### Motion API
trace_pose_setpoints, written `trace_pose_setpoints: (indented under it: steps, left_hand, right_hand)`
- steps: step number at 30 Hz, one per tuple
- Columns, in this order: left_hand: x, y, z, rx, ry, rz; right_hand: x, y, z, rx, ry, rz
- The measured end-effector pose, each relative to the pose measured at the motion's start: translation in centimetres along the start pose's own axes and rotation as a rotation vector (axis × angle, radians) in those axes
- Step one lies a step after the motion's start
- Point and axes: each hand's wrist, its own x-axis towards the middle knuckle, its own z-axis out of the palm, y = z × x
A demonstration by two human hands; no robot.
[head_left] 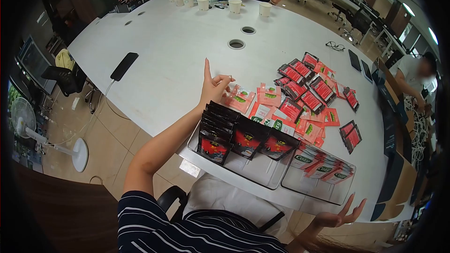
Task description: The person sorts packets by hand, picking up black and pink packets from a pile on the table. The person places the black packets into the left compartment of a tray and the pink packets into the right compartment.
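My left hand (214,89) reaches over the table with its index finger stretched out and the other fingers bent, right at the edge of a pink sachet (240,98). My right hand (335,216) is open, palm up and fingers spread, below the front corner of a clear tray (316,197). That tray holds a row of pink-and-white Cozy sachets (323,168). In the clear tray beside it (267,178), black-and-red sachets (247,140) stand in rows. Behind the trays lies a loose pile of pink sachets (309,130) and dark-edged red sachets (310,100).
A phone (124,66) on a cable lies at the left. Eyeglasses (335,46) and two more phones (355,60) lie at the right. Paper cups (235,6) line the far side, where people sit. Boxes (396,173) flank the right edge, with a person (417,77) beside them.
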Motion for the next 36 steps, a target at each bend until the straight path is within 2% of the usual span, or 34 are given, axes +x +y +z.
trace_pose_setpoints:
  steps: [3, 9, 12, 15, 18, 24, 27, 30, 33, 36]
  left_hand:
    - [0.2, 0.1, -0.2, -0.001, 0.020, -0.014]
    - [0.0, 0.8, -0.2, 0.047, 0.055, 0.061]
    - [0.6, -0.6, -0.4, 0.084, 0.054, 0.249]
    - [0.9, -1.2, -1.0, 0.183, 0.103, 0.265]
    - [0.9, -0.7, -1.2, 0.062, 0.087, 0.246]
    - [0.0, 0.8, 0.0, -0.009, 0.103, 0.269]
    - [-0.2, 1.2, 0.1, 0.019, 0.117, 0.245]
    - [-0.2, 1.3, 0.1, 0.068, 0.130, 0.253]
    - [-0.1, 1.3, 0.2, 0.072, 0.146, 0.260]
    - [0.1, 1.0, 0.2, 0.018, 0.148, 0.268]
  right_hand:
    - [0.0, -0.9, 1.1, 0.130, 0.049, 0.116]
    - [-0.2, -0.4, 0.9, 0.112, 0.042, 0.057]
    - [0.9, -0.6, -0.6, -0.159, -0.086, -0.164]
    - [0.6, -0.7, 0.2, -0.071, 0.037, -0.108]
    - [-0.1, 0.2, 0.9, 0.137, 0.092, -0.120]
    - [-1.3, 0.2, 1.0, 0.352, 0.144, 0.168]
    - [-1.5, 1.0, 0.5, 0.347, 0.056, 0.153]
    - [-0.7, -0.4, 1.0, 0.357, 0.153, 0.231]
    - [-1.0, -0.2, 1.0, 0.363, 0.151, 0.303]
    - [-1.5, 0.7, 0.8, 0.328, 0.080, 0.261]
